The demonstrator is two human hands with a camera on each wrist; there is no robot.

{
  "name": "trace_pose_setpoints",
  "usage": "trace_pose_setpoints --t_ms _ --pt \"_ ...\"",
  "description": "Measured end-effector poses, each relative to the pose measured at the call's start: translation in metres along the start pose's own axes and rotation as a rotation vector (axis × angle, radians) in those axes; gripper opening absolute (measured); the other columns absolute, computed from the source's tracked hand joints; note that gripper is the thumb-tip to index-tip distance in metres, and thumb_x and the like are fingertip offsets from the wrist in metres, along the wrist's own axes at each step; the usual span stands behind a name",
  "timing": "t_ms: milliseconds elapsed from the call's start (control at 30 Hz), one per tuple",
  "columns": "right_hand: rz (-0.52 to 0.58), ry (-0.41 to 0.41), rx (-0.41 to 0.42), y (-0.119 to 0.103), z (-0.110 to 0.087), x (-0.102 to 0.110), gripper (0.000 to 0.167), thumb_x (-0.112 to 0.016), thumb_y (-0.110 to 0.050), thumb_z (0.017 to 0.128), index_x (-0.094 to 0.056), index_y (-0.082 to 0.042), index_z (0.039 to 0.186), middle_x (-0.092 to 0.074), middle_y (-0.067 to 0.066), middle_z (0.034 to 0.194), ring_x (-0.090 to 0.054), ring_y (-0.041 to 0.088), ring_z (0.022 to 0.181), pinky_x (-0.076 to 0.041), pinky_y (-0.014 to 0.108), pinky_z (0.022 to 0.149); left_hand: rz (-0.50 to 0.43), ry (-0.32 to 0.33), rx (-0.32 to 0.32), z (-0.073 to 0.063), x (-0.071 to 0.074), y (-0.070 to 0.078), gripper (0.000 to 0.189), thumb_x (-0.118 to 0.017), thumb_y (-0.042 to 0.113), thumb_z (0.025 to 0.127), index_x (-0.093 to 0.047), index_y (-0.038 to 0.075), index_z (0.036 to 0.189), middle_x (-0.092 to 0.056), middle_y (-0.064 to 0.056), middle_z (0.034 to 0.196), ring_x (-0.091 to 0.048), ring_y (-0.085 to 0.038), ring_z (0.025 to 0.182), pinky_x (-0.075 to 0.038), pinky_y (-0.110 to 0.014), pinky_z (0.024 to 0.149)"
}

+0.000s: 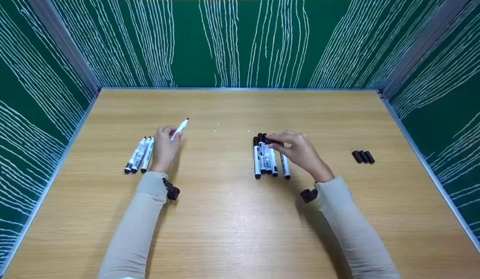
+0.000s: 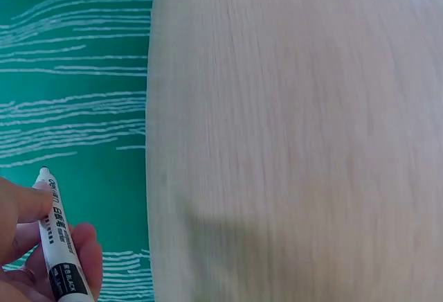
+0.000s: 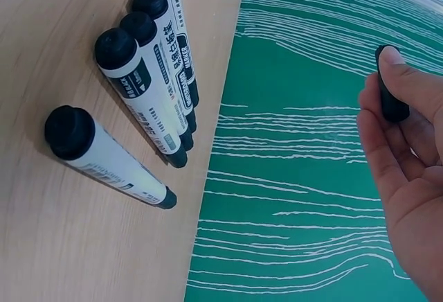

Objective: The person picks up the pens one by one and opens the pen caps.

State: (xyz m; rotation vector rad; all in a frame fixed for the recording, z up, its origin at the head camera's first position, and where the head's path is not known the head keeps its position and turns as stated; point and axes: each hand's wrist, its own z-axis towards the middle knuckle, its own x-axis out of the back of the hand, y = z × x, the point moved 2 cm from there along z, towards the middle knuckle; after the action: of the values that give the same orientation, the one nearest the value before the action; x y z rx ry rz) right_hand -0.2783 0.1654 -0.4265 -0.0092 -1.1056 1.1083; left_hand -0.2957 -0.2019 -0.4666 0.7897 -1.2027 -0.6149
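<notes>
My left hand [image 1: 166, 145] grips an uncapped whiteboard marker [image 1: 180, 128], its black tip pointing up and away. In the left wrist view the marker [image 2: 61, 246] lies between thumb and fingers, its printed label showing. My right hand [image 1: 296, 147] pinches a black marker cap [image 3: 392, 87] between thumb and fingers. Below and beside that hand, several capped markers [image 1: 257, 159] lie side by side; one marker [image 1: 285, 166] lies slightly apart to their right. Just left of my left hand are three uncapped markers [image 1: 138, 153], tips pointing away.
Three loose black caps [image 1: 363, 156] lie together on the right side of the wooden table [image 1: 232, 224]. Green walls [image 1: 191, 46] with white wavy lines stand at the back and both sides. Small white specks [image 1: 218, 124] dot the table between the hands.
</notes>
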Motion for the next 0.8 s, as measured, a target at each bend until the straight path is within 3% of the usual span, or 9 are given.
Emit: trace_pose_setpoints --t_ms 267,500,800 --pt "0.002 -0.006 -0.034 0.002 -0.002 0.000 0.024 -0.070 -0.011 0.086 -0.073 -0.005 0.109 -0.074 0.008 0.103 -0.070 0.019 0.092 -0.057 0.030 0.077 0.139 0.074 0.006 0.004 0.012 -0.015 0.029 -0.061 0.016 0.094 -0.064 -0.006 0.112 -0.061 -0.021 0.107 -0.058 -0.035 0.099 -0.048 -0.045 0.088" --pt "0.003 -0.026 -0.073 0.003 -0.004 -0.001 0.025 -0.070 -0.013 0.086 -0.072 -0.007 0.110 -0.074 0.007 0.104 -0.070 0.019 0.091 -0.058 0.031 0.077 0.237 0.028 0.073 0.005 0.018 -0.023 0.030 -0.058 0.021 0.096 -0.066 -0.004 0.110 -0.062 -0.020 0.104 -0.060 -0.033 0.092 -0.050 -0.045 0.080" --pt "-0.013 -0.041 -0.097 0.003 -0.005 -0.001 0.026 -0.071 -0.010 0.086 -0.072 -0.009 0.112 -0.074 0.007 0.103 -0.071 0.018 0.090 -0.058 0.030 0.075 0.333 -0.014 0.068 0.001 0.023 -0.026 0.028 -0.057 0.014 0.095 -0.065 -0.005 0.114 -0.061 -0.022 0.108 -0.063 -0.036 0.092 -0.053 -0.046 0.076"
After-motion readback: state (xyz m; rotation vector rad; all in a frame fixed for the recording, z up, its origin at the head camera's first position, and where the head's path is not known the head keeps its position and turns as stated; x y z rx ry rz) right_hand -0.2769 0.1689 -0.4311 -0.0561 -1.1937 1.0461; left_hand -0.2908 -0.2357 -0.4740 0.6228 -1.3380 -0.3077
